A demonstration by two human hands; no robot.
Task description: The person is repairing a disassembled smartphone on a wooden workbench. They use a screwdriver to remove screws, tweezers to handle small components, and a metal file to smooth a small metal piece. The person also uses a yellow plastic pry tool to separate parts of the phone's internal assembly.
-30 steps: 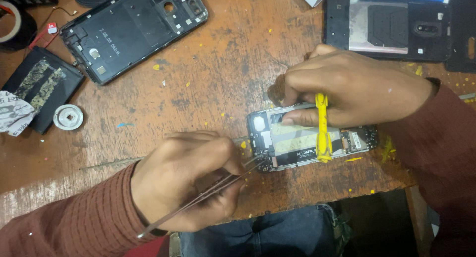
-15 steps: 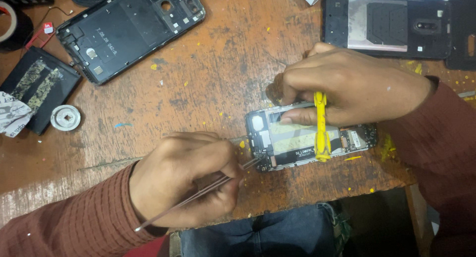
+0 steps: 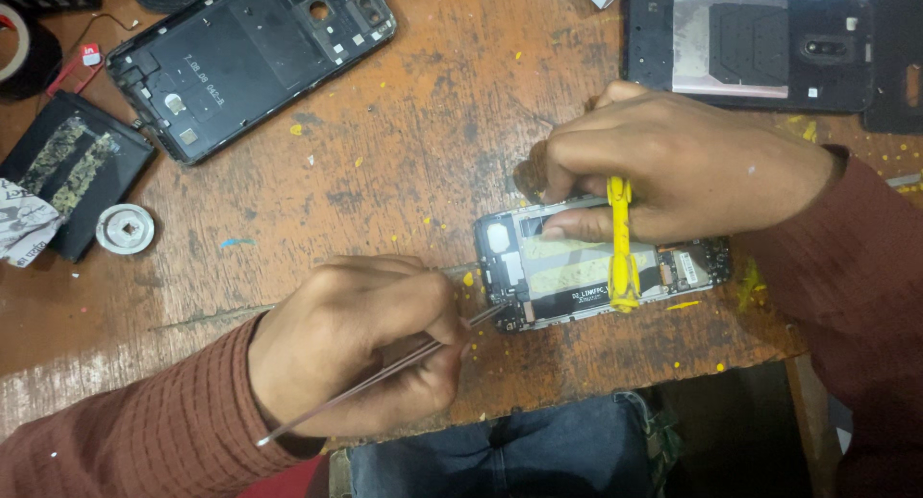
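Observation:
An opened phone chassis (image 3: 567, 272) lies on the worn wooden table (image 3: 404, 152), near its front edge. My right hand (image 3: 673, 166) presses down on the chassis from above and keeps a yellow plastic tool (image 3: 621, 248) between its fingers, the tool lying across the phone. My left hand (image 3: 361, 349) pinches metal tweezers (image 3: 385, 373). Their tips touch the lower left corner of the chassis.
A black phone back frame (image 3: 250, 56) lies at the top left. A second black phone frame (image 3: 750, 46) lies at the top right. A black battery (image 3: 67, 166), a small metal disc (image 3: 125, 229) and a tape roll (image 3: 14, 46) sit at the left edge.
The tweezers have shifted slightly at the phone's lower left corner. My right hand stays where it was on the chassis.

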